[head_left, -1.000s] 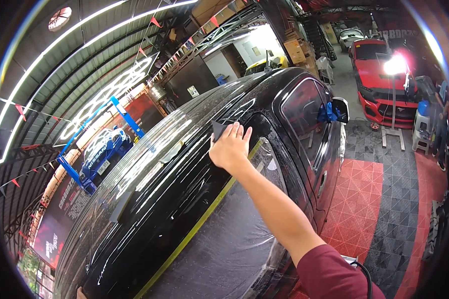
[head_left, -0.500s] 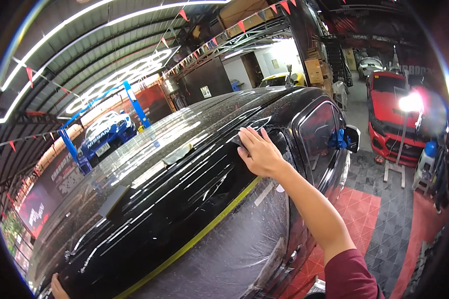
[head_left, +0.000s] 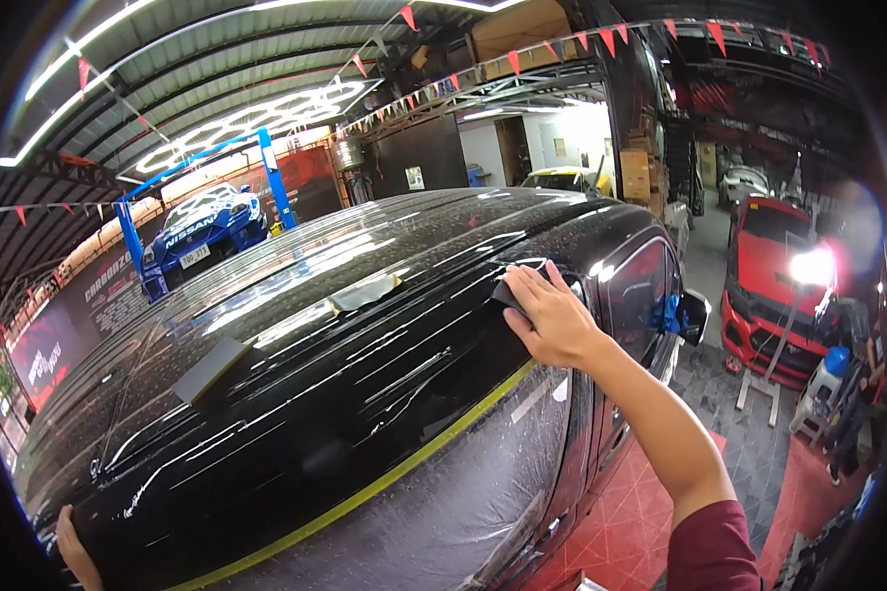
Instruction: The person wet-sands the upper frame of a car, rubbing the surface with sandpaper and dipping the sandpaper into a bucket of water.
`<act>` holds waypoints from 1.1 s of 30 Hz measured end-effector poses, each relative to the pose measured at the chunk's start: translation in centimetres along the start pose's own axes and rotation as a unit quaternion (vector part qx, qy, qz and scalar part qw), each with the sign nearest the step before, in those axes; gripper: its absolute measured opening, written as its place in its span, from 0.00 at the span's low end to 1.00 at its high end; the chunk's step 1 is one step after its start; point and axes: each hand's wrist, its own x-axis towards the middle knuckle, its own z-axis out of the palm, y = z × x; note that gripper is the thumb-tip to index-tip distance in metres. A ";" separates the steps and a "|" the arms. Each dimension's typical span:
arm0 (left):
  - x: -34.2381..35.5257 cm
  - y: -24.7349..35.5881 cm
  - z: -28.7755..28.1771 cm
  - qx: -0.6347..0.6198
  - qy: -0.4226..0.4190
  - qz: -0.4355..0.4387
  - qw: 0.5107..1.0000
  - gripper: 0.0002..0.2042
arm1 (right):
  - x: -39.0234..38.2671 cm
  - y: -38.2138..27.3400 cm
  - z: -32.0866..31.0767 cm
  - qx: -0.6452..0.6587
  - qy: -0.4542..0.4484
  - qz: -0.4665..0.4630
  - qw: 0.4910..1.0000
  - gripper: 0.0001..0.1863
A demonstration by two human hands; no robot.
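My right hand (head_left: 554,317) lies nearly flat over the front side edge of a glossy black car roof (head_left: 296,463). Under its fingers is a dark grey sanding sheet (head_left: 506,295), pressed against the paint; its far part is hidden by the hand. At the lower left, my left hand (head_left: 76,554) rests on the roof's rear edge, partly out of view, with nothing seen in it. Between the hands, a flat grey block (head_left: 213,371) and a creased tan-and-grey sheet (head_left: 365,294) lie on the roof.
Yellow masking tape (head_left: 365,492) runs along the roof's lower edge, above clear plastic film (head_left: 404,537) over the side window. A side mirror (head_left: 693,320) sticks out ahead. On the right stand a lit work lamp (head_left: 811,266) and a red car (head_left: 774,295); a blue car (head_left: 202,236) sits behind.
The view has turned, so the car and background have shifted. My right hand stays on the sheet near the roof's front corner, slightly farther from the pillar. More of my left hand shows.
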 end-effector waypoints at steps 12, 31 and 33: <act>1.4 1.6 0.5 0.058 0.000 0.028 0.998 0.22 | 4.9 -0.1 -1.3 -0.033 -0.106 0.020 0.994 0.25; 2.1 0.4 -0.2 -0.010 -0.015 -0.006 1.000 0.24 | 0.8 -9.6 -0.4 0.121 0.033 -0.061 0.990 0.29; 2.2 1.3 0.4 0.041 -0.011 0.001 0.999 0.24 | 0.4 -4.8 -1.1 0.133 0.014 0.086 0.987 0.28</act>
